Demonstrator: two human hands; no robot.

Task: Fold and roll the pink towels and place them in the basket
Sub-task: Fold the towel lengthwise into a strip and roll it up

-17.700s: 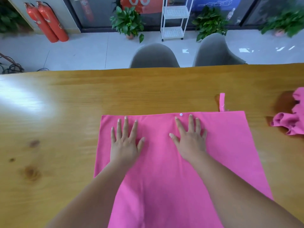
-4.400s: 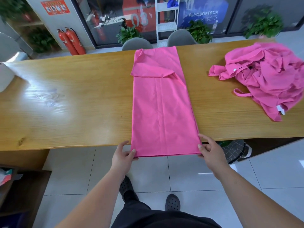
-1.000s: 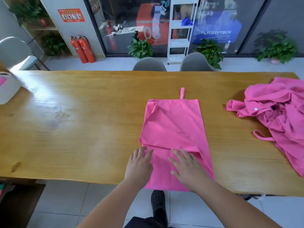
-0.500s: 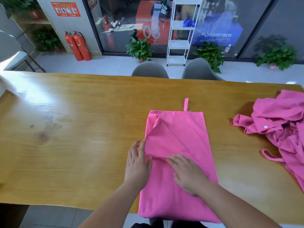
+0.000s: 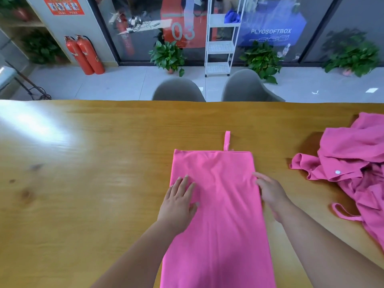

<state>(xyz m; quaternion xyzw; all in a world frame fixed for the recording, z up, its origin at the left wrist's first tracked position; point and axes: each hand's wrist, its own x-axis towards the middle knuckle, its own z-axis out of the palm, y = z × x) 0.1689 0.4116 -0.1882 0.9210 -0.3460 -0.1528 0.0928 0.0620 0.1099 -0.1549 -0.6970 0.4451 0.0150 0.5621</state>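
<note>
Lying flat on the table (image 5: 83,183): one folded pink towel (image 5: 218,204), left hand (image 5: 178,202) and right hand (image 5: 270,192) open-palmed at its edges; rolling pending; heap of unfolded towels (image 5: 357,163) right; basket unseen.

Wooden worktop (image 5: 83,163) in warm yellow grain, with a bright patch of glare (image 5: 31,121) at its left end and two grey shell chairs (image 5: 178,90) at the far edge. Beyond, pale tiled floor (image 5: 124,84) up to a dark-framed glass wall (image 5: 145,38) marked "03" and "PLYOSOFTBOX", a white tiered rack (image 5: 220,46) before it. Two red fire extinguishers (image 5: 85,55) at left under a red notice (image 5: 64,5), leafy potted plants (image 5: 168,57) spaced along to the right.
</note>
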